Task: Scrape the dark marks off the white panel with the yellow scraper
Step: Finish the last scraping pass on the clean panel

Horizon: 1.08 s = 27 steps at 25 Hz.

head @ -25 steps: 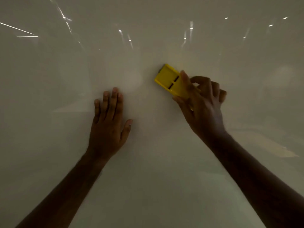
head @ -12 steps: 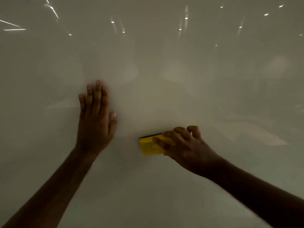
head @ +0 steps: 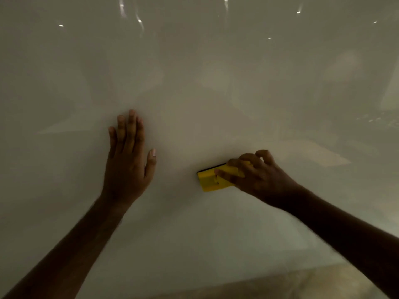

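A glossy white panel (head: 194, 72) fills almost the whole view. My right hand (head: 259, 178) grips the yellow scraper (head: 210, 180) and presses it against the panel at centre right, its dark blade edge pointing up. My left hand (head: 127, 160) lies flat on the panel to the left of the scraper, fingers together and pointing up, holding nothing. A gap of bare panel separates the two hands. I see no dark marks in this dim light.
The panel's lower edge runs across the bottom right, with a brownish floor (head: 291, 285) below it. Small light reflections (head: 139, 20) dot the top of the panel.
My right hand dragged the scraper down from upper centre to the panel's lower middle, then held there. My left hand stayed flat on the panel. The view tilted down, showing the floor.
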### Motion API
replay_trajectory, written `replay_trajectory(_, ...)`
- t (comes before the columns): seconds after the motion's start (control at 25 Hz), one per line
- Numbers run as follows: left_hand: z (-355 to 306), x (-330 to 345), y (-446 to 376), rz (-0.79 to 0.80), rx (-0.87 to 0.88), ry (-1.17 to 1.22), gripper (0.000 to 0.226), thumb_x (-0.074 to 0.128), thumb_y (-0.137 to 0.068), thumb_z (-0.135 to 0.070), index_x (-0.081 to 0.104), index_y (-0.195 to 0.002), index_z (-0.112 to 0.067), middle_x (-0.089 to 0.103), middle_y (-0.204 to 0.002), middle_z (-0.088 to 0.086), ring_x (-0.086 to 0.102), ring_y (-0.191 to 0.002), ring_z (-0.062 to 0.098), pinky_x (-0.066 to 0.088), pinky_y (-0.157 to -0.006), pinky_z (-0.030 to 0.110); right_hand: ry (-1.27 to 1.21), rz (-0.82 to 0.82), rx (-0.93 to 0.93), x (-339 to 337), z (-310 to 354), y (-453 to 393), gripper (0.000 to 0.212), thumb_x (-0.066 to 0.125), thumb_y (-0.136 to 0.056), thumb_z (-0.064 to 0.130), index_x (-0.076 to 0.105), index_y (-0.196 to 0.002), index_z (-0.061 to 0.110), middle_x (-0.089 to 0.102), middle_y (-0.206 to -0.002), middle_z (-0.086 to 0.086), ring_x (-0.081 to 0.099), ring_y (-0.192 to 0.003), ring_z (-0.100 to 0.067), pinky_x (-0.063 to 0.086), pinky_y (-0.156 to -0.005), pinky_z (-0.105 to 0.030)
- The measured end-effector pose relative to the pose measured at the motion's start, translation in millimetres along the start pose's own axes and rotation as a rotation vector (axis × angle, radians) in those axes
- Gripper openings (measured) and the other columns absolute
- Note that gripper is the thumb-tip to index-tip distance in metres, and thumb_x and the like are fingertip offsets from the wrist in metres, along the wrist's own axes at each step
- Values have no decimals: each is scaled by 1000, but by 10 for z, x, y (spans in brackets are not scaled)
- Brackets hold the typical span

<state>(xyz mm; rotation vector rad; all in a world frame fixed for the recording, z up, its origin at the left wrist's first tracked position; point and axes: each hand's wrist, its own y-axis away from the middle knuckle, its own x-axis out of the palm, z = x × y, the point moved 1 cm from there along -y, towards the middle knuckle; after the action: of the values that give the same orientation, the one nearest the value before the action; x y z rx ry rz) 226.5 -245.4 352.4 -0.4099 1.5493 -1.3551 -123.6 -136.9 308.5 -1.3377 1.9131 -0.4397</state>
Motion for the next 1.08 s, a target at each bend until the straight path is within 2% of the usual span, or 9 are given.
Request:
replay_trajectory(0.16,-559,153,100,80,47,42,73,35,-110,-35,13,-170,0,8,-179,20,-1,-167,37,3,-136,54,-97,101,151,-95,-132,447,56,59,-107,32,43,-160,31,65,-136,-5,63,-112,-31,44,-93,-49)
replay_trajectory(0.28,-1047,282,236,156,78,124,72,36,-110,-35,14,-169,1,9,-179,20,3,-167,40,5,-136,54,-311,224,482,-236,-4,1048,69,69,-98,45,42,-161,34,62,-135,-2,63,-113,-30,41,-93,-47)
replay_trajectory(0.4,-1589,431,464,239,124,207,72,37,-110,-34,16,-169,1,10,-179,19,3,-167,40,9,-136,54,-510,344,868,-365,327,1795,81,78,-91,47,38,-162,37,61,-133,0,62,-113,-27,39,-92,-43)
replay_trajectory(0.52,-2162,595,757,363,148,273,73,36,-110,-36,15,-169,1,8,-180,17,-2,-167,38,8,-137,52,-599,551,1147,-492,740,2643,81,74,-93,52,33,-163,40,57,-135,2,58,-117,-22,33,-90,-37)
replay_trajectory(0.6,-2532,703,966,440,152,312,73,36,-110,-38,15,-170,0,8,-180,16,-3,-167,36,5,-137,49,-617,674,1291,-603,1019,3184,81,74,-93,53,35,-163,38,58,-133,1,59,-117,-24,38,-90,-39)
replay_trajectory(0.76,-3105,835,1394,538,185,374,73,37,-110,-38,16,-170,-2,10,-180,15,3,-167,36,9,-137,50,-659,932,1421,-833,1599,4029,81,76,-93,51,39,-162,31,61,-133,-4,61,-117,-30,50,-90,-42)
replay_trajectory(0.92,-3524,912,1790,642,203,411,72,36,-111,-40,17,-170,-3,11,-180,14,6,-167,36,16,-136,52,-644,1248,1453,-1171,2110,4739,78,66,-99,55,32,-164,28,54,-144,0,57,-124,-22,50,-97,-35)
replay_trajectory(1.08,-3742,929,2124,747,218,396,71,34,-111,-40,18,-170,-5,11,-180,14,7,-167,35,21,-135,52,-621,1442,1566,-1355,2459,5111,55,62,-100,51,43,-146,26,54,-131,1,59,-121,-24,50,-101,-39)
